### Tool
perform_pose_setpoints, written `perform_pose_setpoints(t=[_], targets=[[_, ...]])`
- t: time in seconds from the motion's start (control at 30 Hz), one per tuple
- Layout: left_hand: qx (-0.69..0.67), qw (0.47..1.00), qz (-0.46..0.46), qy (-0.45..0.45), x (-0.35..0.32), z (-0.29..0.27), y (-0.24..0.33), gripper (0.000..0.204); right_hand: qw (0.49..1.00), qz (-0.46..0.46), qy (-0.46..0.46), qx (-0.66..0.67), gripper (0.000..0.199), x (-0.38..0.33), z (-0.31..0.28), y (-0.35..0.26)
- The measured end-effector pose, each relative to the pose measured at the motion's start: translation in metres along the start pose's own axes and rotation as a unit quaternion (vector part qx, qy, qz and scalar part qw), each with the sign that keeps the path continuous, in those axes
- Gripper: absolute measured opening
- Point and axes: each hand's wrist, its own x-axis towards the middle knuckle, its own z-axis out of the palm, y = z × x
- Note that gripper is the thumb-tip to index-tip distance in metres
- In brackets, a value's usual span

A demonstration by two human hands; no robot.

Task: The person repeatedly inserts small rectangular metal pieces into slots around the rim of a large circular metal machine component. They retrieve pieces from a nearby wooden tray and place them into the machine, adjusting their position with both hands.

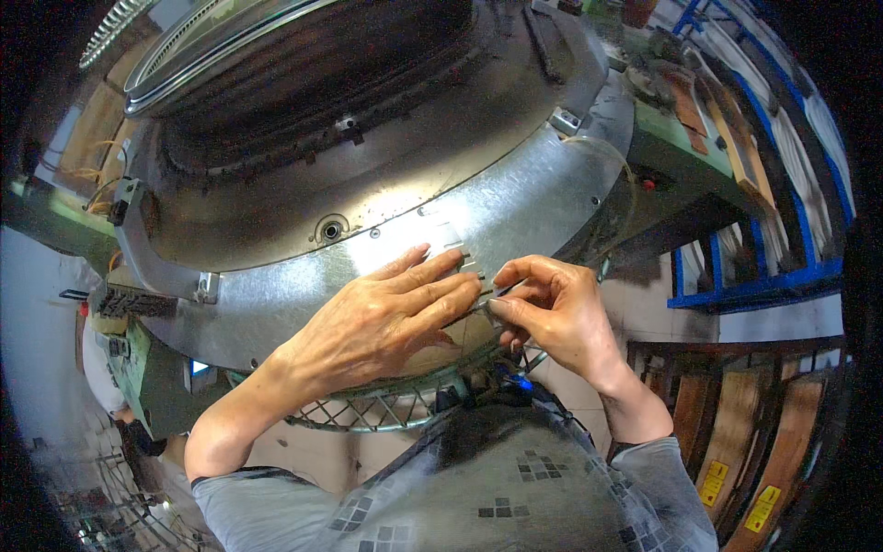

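My left hand [382, 317] lies palm down with fingers stretched over several thin metal strips [466, 262], whose dark ends stick out past my fingertips. Beneath them is the broad shiny metal ring [529, 184] of a large round machine. Beside those fingertips my right hand [556, 308] is closed, thumb and forefinger pinching a thin dark strip [505, 288], mostly hidden by the fingers. Whether this strip touches the others I cannot tell.
Inside the ring stands a dark machine drum [313, 83]. Small metal blocks [566, 120] sit on the ring's inner edge. A green lattice guard [368, 409] runs below the near rim. At right are a blue rack [763, 285] and wooden boards [736, 432].
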Motion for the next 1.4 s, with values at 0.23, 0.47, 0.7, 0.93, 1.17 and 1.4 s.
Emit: perform_pose_setpoints(t=[0.23, 0.47, 0.7, 0.93, 1.17, 1.4], targets=[[0.008, 1.000, 0.004, 0.024, -0.006, 0.008, -0.001, 0.058, 0.999, -0.002, 0.013, -0.036, 0.019, 0.005, -0.019, -0.013], [-0.556, 0.691, -0.266, 0.377, 0.012, -0.010, -0.025, 0.035, 0.982, -0.188, -0.019, -0.021, 0.025, 0.041, -0.012, -0.034], [-0.611, 0.612, -0.257, 0.432, 0.035, -0.038, -0.085, 0.012, 0.912, -0.352, -0.069, -0.199, 0.031, 0.144, 0.011, -0.057], [-0.584, 0.632, -0.303, 0.410, 0.043, -0.052, -0.141, 0.013, 0.916, -0.280, -0.200, -0.208, 0.025, 0.232, 0.016, -0.079], [-0.619, 0.611, -0.283, 0.404, 0.042, -0.044, -0.174, 0.016, 0.945, -0.144, -0.275, -0.108, 0.025, 0.255, 0.013, -0.078], [-0.305, 0.792, -0.330, 0.413, 0.042, -0.037, -0.166, 0.028, 0.934, -0.306, -0.110, -0.150, 0.016, 0.259, 0.015, -0.059]])
